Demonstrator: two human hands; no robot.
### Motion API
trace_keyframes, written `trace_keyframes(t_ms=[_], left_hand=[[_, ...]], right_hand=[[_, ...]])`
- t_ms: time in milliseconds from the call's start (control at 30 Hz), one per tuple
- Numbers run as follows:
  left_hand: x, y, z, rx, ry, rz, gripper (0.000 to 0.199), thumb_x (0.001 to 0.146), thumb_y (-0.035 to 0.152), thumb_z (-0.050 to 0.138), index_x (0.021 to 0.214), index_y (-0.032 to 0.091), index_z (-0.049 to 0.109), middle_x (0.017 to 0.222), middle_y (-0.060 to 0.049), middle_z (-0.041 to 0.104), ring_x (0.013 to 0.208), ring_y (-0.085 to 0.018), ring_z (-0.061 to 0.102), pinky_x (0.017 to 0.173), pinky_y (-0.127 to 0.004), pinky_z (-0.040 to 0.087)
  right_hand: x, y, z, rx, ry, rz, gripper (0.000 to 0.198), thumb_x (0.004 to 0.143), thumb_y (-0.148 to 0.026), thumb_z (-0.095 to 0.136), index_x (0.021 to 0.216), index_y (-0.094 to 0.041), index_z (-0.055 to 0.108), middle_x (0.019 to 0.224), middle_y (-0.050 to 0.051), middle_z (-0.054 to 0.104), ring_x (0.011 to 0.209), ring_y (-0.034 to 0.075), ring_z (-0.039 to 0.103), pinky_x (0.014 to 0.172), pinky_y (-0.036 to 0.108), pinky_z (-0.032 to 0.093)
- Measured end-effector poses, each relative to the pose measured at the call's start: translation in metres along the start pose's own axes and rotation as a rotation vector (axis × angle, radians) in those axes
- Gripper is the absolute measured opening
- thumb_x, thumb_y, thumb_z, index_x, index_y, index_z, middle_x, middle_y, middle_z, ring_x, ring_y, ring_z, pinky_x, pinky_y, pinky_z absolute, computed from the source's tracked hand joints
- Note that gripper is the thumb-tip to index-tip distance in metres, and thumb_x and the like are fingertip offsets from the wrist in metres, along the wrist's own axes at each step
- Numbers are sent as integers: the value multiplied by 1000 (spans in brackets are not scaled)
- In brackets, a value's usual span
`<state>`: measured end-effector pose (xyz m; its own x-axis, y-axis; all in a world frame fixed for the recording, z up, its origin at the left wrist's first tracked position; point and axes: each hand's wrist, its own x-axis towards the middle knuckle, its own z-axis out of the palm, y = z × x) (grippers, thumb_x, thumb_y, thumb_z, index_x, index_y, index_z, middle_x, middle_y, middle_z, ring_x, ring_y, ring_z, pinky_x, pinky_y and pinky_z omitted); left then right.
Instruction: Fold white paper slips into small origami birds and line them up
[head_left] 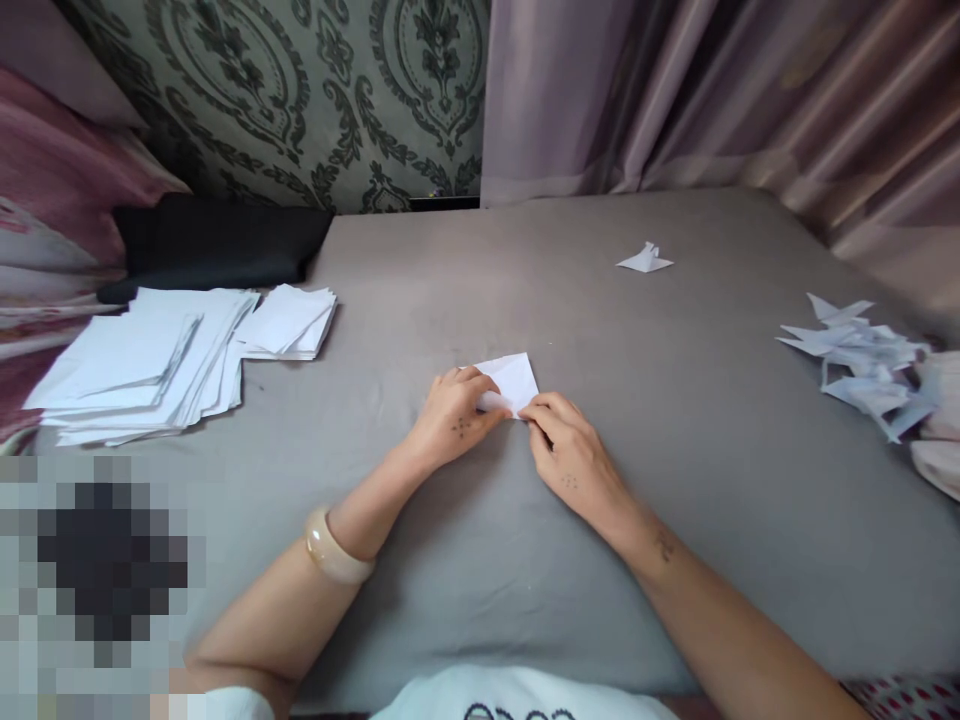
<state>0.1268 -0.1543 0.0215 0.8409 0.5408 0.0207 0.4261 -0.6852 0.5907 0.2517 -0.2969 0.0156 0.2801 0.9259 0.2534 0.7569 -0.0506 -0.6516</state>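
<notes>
A small white sheet of paper [514,376] lies on the grey cloth surface in front of me, its near left part folded or curled over. My left hand [459,412] rests on the paper's left side, with the thumb reaching along its near edge. At the near right corner, my right hand [566,440] pinches the paper between thumb and fingers. Both hands are close together, and they cover part of the sheet.
Stacks of white paper [157,370] and a smaller pile of sheets [289,322] lie at the left, before a folded black cloth [225,240]. One folded paper figure [646,258] sits at the back right. Several more folded figures [862,360] are heaped at the far right by the curtain [675,90].
</notes>
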Motion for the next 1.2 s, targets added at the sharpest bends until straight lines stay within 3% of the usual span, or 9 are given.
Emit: trace_keyframes(t_ms=[133,300,467,633,867,1200], left_hand=[[-3,-7,-10,-79,-68,41,28,78,44,67,86,18,63,98,-7,60,91,-23,54,81,-36,42],[-5,-13,-20,-114,-117,104,13,83,27,55,88,19,64,103,-6,59,95,-21,52,90,-38,40],[-6,-8,-19,-75,-127,117,20,80,15,50,93,21,64,107,-5,60,103,-22,50,97,-43,34],[-6,-8,-16,-51,-99,131,23,82,15,47,98,20,63,111,-5,59,106,-22,49,97,-42,33],[-4,-9,-14,-80,-118,117,14,83,28,59,94,23,66,112,-5,59,109,-24,47,99,-46,28],[-4,-10,-17,-90,-116,152,22,87,18,46,100,23,63,117,-6,57,112,-22,47,101,-44,29]], right_hand=[[-3,2,2,-58,0,-8,31,87,-6,40,105,-18,62,104,10,60,96,21,58,87,34,47],[-4,-1,-1,-77,-18,-7,33,89,-8,38,109,-16,63,105,11,60,98,22,57,88,35,48],[-5,0,1,-86,-19,-20,38,88,-6,36,113,-19,62,106,11,59,99,22,57,87,37,49],[-6,-1,0,-107,-41,-40,41,87,-5,35,116,-19,60,107,11,59,100,23,56,86,38,49],[-5,-3,-1,-136,-71,-43,42,87,-4,34,117,-16,60,108,12,58,101,23,54,87,38,49],[-6,-4,-3,-140,-80,-44,42,86,-4,34,117,-17,59,108,12,58,101,24,54,86,38,50]])
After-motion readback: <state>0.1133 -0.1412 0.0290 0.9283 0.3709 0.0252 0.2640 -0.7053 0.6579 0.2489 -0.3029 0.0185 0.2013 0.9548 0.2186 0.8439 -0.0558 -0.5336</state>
